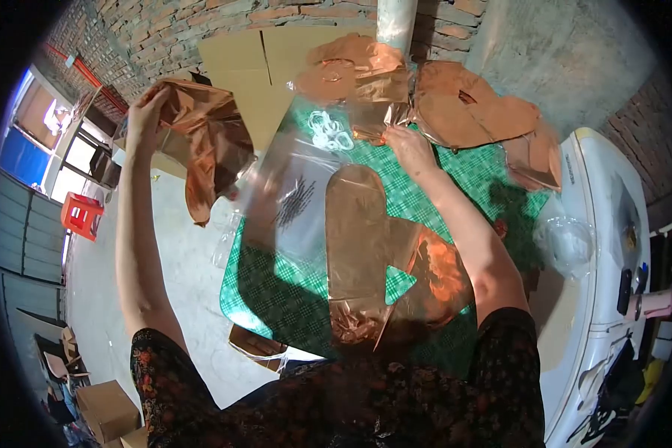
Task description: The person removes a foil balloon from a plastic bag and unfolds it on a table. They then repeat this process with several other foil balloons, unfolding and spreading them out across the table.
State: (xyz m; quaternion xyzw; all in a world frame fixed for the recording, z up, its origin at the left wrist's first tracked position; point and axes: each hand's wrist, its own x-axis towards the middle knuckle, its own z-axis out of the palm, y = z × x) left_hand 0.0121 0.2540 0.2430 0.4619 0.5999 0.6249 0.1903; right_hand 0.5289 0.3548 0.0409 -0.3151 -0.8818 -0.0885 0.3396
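Note:
My left hand [148, 112] is raised at the left, fingers closed on the top edge of a copper foil balloon [213, 123] that hangs flat and crumpled over the table's left side. My right hand [412, 153] reaches to the back of the table, its fingertips pinching the lower edge of another copper foil balloon [381, 112]. Between my arms a flat copper foil balloon [356, 224] lies on the green checked tablecloth [276, 287]. Left of it is a clear plastic bag [295, 201] with dark print. White looped ribbon [328, 131] lies behind the bag.
More flat copper foil balloons [474, 108] lie along the back right edge. A white appliance [605, 224] stands close at the right, clear plastic [564, 243] beside it. Cardboard [239, 60] leans by the brick wall. A red stool [82, 215] and cardboard boxes [108, 411] are at the left.

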